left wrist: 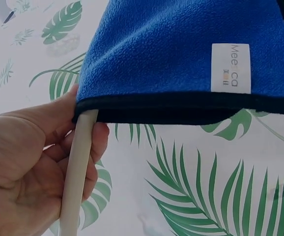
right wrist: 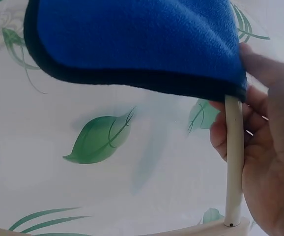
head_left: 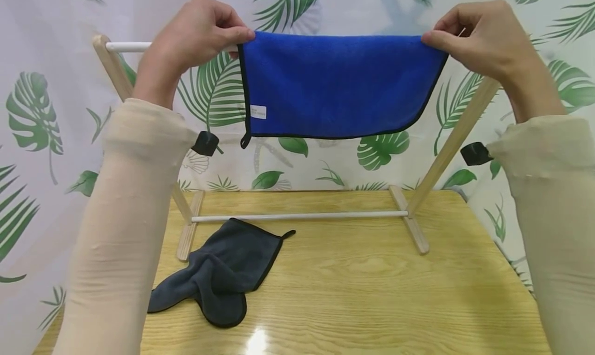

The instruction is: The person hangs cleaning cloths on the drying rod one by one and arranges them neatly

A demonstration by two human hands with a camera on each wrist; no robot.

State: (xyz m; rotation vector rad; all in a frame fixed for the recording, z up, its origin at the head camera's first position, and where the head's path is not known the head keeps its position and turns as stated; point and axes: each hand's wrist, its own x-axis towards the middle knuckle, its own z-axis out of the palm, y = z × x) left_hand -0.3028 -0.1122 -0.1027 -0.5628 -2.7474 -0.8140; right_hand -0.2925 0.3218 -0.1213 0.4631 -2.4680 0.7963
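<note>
A blue towel (head_left: pixel 339 86) with black edging hangs draped over the white top rod (head_left: pixel 127 47) of a wooden rack. My left hand (head_left: pixel 200 32) pinches its upper left corner at the rod, thumb in front. At the upper right corner, my right hand (head_left: pixel 488 40) pinches the cloth in the same way. Both wrist views show the bare rod (left wrist: pixel 75 172) coming out from under the folded edge, with fingers behind it. A white label (left wrist: pixel 230 68) and a small black loop (head_left: pixel 245 140) are on the towel's left side.
A dark grey towel (head_left: pixel 251 249) lies crumpled on the wooden table (head_left: pixel 372 293), front left of the rack. The rack's lower white rod (head_left: pixel 302 216) joins two wooden feet (head_left: pixel 409 220). Behind stands a leaf-patterned backdrop (head_left: pixel 34 112).
</note>
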